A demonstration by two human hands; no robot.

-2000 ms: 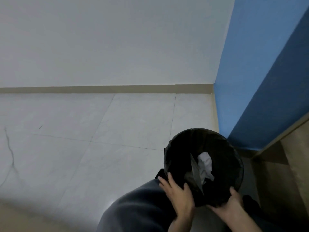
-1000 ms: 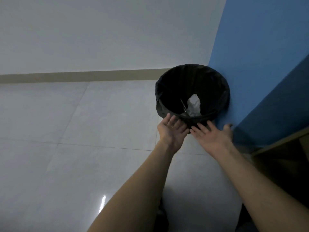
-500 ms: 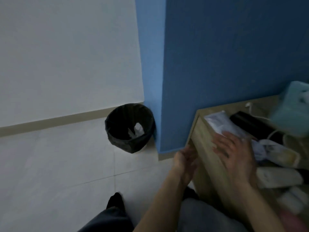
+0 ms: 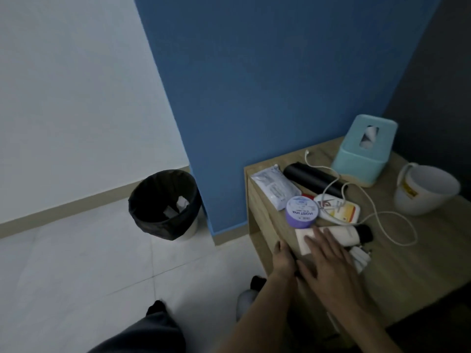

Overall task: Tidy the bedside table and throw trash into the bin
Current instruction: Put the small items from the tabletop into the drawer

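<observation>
Overall light: dim and cool, with a blue-grey cast.
Brightest area: the white wall (image 4: 63,103) and pale floor (image 4: 76,263) on the left.
Darkest areas: the top-right corner, the bottom edge, and the inside of the bin (image 4: 164,203).
Shadows: soft, with no hard edges on the desk (image 4: 407,263).
Glare: none visible.
Blur: the right hand (image 4: 331,266) is smeared; small print is mostly unreadable.
Distortion: wide-angle, wall edges lean outward.

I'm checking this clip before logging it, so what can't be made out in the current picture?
Head view:
- White tube: near end hidden under right hand.
- Left hand: fingers curl over the bedside table edge, hidden.
- Bin: contents dim, unidentifiable.
- Purple jar: small print unreadable.
</observation>
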